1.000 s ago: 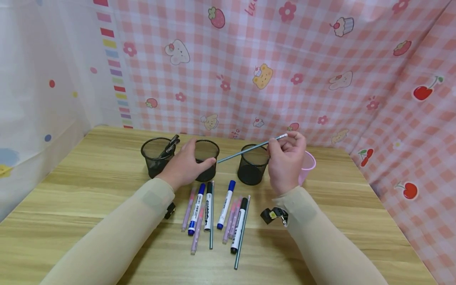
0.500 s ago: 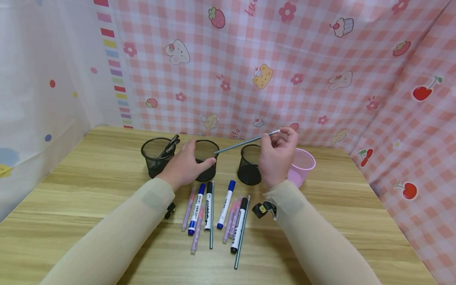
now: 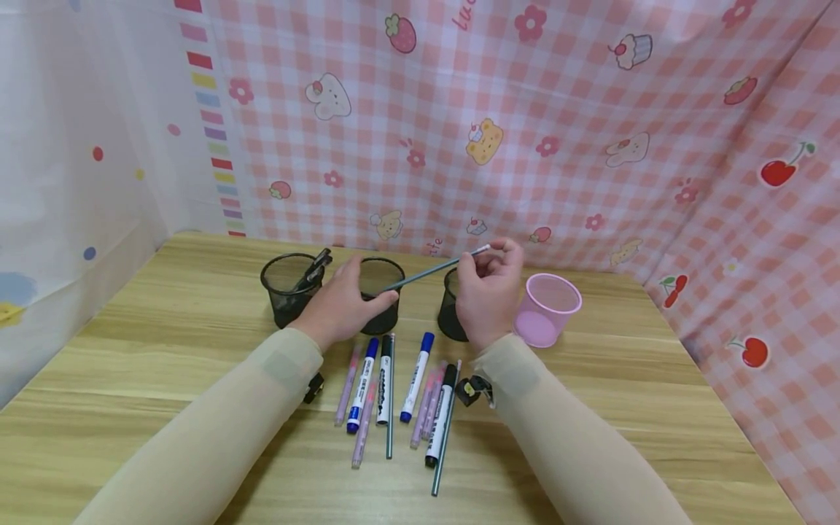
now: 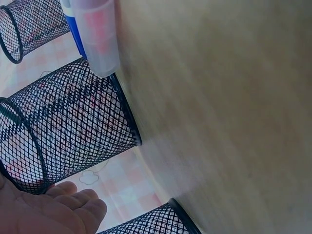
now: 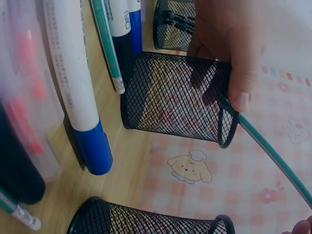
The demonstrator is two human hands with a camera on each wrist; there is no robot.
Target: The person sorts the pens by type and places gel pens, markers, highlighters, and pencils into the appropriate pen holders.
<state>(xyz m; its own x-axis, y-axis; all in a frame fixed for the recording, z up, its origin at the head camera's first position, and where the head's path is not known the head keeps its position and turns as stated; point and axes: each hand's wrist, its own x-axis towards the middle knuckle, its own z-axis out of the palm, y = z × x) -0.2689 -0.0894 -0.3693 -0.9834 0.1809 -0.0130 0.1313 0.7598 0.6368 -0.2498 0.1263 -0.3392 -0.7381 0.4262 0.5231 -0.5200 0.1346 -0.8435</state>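
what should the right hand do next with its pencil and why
Perhaps tilt the pencil more upright: its far end is at the mouth of the black cup, but it slants shallowly in the right hand, while the left hand holds that cup.

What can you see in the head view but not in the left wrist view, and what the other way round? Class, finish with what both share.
Only the head view shows the pink mesh cup and the right hand, which holds a pencil.

Only the left wrist view shows several fingertips of the left hand.

Both show part of that hand, black mesh cups, purple pens, wooden table and checked cloth.
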